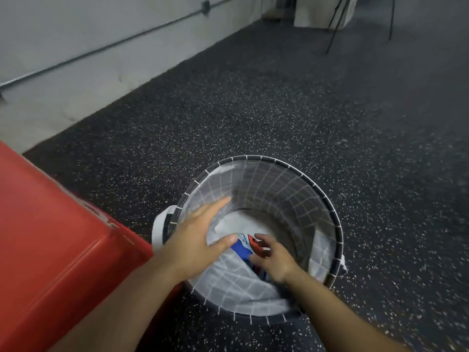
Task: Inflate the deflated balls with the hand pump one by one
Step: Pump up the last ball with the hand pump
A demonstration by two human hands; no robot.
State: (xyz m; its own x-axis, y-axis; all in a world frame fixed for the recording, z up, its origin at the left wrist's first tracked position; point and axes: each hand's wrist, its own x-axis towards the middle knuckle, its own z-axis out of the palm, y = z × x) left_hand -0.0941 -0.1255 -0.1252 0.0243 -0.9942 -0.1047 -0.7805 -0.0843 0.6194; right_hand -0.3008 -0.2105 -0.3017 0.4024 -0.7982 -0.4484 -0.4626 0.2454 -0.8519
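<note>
A round fabric basket (332, 214) with a checked lining stands on the floor below me. At its bottom lies a flat, deflated ball (242, 246) in white, blue and red. My left hand (200, 235) hovers over the basket's left side with straight, spread fingers, its thumb near the ball's white part. My right hand (272, 256) is deep inside the basket with its fingers curled on the ball's red and blue part. No hand pump is in view.
A red padded block (50, 250) sits close on the left, touching the basket's side. Dark speckled rubber floor (279, 102) spreads ahead and right. A grey wall (76, 34) with a conduit runs along the left. Thin metal legs (335, 26) stand far back.
</note>
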